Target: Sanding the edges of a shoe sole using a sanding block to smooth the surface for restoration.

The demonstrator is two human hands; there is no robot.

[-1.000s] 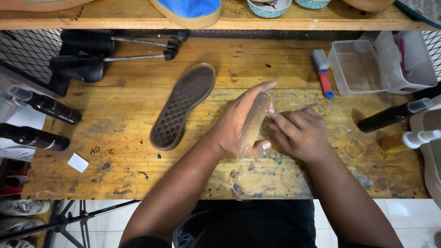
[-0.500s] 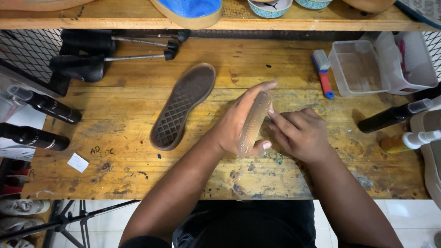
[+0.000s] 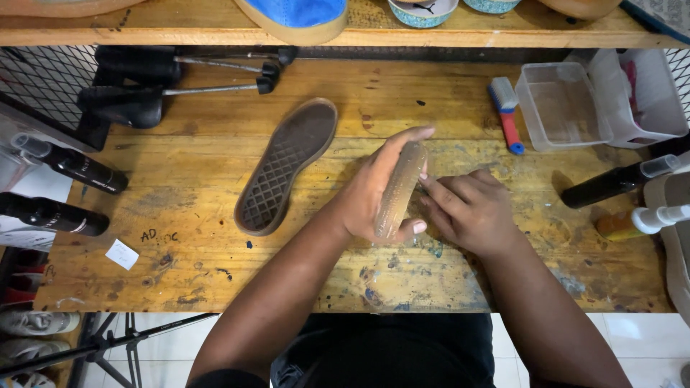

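A translucent, yellowish shoe sole (image 3: 399,188) is standing on its edge at the centre of the frame, just above the wooden workbench (image 3: 215,287). The left hand (image 3: 374,194) is clasping it from the left side, fingers stretched up along its length and the thumb curling under its lower end. The right hand (image 3: 471,212) is lying just right of the sole, its fingers (image 3: 438,190) bent and pressing against the sole's right face.

To the left of the hands, a dark brown sole (image 3: 286,167) is lying flat on the bench with its waffle tread facing up, slanting from lower left to upper right, apart from the left hand. In the upper left of the frame, two black shoe stretchers with metal rods (image 3: 165,82) are resting at the back of the bench. At the left edge, two dark bottles (image 3: 65,187) are lying on their sides, and a small white paper scrap (image 3: 121,253) is sitting near the lower left.

In the upper right, a small brush with a blue and red handle (image 3: 506,113) is lying beside a clear plastic tub (image 3: 560,104). At the right edge, a dark spray bottle (image 3: 618,181) and an orange bottle with a white nozzle (image 3: 636,223) are lying near each other. Along the top, a shelf is carrying a blue shoe (image 3: 295,14).
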